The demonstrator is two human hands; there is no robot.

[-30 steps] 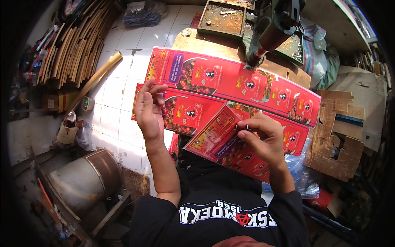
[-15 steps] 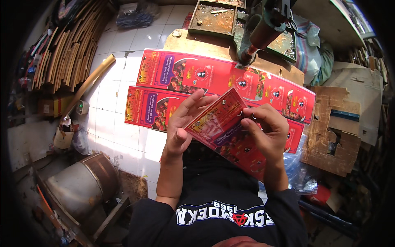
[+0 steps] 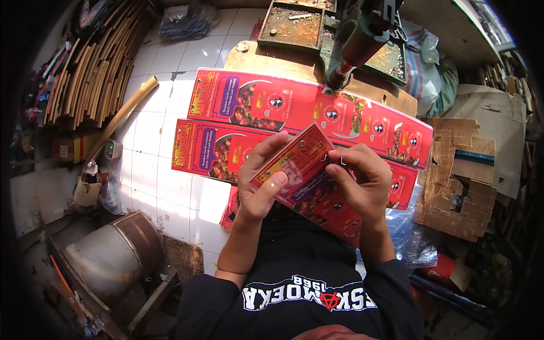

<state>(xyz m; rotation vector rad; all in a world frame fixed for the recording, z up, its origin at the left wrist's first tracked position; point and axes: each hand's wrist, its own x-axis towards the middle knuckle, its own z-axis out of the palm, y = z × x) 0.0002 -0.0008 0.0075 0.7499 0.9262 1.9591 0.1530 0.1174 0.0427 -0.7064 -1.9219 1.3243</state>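
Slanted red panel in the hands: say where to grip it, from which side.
Probably take the slanted red panel by its upper-left short end, from the left, thumb on the printed face, fingers behind. It is thin and flat, and seems lifted clear of the red panels beneath; the left hand grips there. The right hand crowds the long right edge.

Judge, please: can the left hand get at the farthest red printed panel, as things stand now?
Probably yes: the farthest panel lies flat just past the left hand, with its left end uncovered. However, that hand grips the tilted panel and would likely need to release it first.
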